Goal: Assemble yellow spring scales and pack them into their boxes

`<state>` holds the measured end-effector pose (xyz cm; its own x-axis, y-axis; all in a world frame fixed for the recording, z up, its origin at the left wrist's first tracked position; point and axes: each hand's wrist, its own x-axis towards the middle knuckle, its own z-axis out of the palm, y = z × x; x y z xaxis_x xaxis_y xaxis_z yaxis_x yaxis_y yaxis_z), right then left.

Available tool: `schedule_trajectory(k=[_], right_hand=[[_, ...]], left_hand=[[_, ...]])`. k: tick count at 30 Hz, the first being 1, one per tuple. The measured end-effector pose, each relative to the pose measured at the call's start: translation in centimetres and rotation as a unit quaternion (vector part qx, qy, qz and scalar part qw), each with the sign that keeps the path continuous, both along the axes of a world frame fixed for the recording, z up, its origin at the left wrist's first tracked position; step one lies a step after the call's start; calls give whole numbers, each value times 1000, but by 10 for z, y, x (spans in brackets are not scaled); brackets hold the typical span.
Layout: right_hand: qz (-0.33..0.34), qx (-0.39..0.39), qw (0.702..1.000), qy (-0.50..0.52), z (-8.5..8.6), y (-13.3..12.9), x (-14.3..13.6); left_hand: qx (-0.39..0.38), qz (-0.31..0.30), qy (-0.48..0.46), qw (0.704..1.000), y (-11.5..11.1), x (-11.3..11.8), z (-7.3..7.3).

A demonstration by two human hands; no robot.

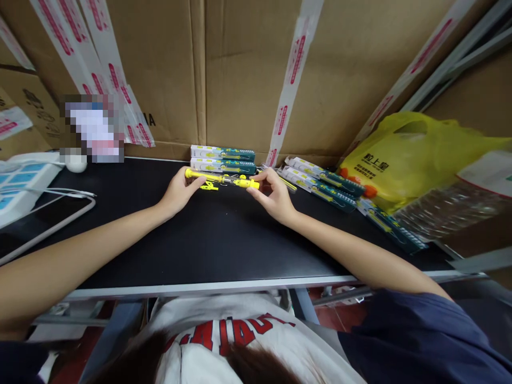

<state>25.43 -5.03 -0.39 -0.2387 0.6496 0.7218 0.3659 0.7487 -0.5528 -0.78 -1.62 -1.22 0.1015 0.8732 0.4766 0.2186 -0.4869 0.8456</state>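
Above the far part of the black table, my left hand [178,193] and my right hand [277,196] hold a slim yellow syringe-like tool [208,176] level between them. The left fingers are closed around its flanged left end. At the other end, my right thumb and fingers pinch the thick yellow cap-like part. The tool's middle looks clear with a metal part inside. Just beyond and below it, small yellow pieces [209,186] lie on the table, partly hidden by the tool and hands.
Narrow printed boxes [223,166] lie against the cardboard wall, with more boxes [318,186] at the right. A yellow plastic bag [404,160] stands on the far right. At left are a phone or tablet [40,226], a white cable [72,193] and a blue-and-white container [18,184].
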Motion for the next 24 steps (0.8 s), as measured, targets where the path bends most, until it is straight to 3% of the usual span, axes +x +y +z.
schedule_trajectory(k=[6,17,20,24], right_hand=[[22,17,999,-38,-5,2,-1],[80,-119,990,10,-10,0,-1],[45,-91,995,8,-8,1,1],[-15,12,1000,-13,-2,2,1]], left_hand=[[-18,9,-8,1000,1,1,-2],[-43,2,-5,999,-1,2,-1],[-38,1,-6,999,-2,2,0],[-24,4,-4,1000,-1,1,-1]])
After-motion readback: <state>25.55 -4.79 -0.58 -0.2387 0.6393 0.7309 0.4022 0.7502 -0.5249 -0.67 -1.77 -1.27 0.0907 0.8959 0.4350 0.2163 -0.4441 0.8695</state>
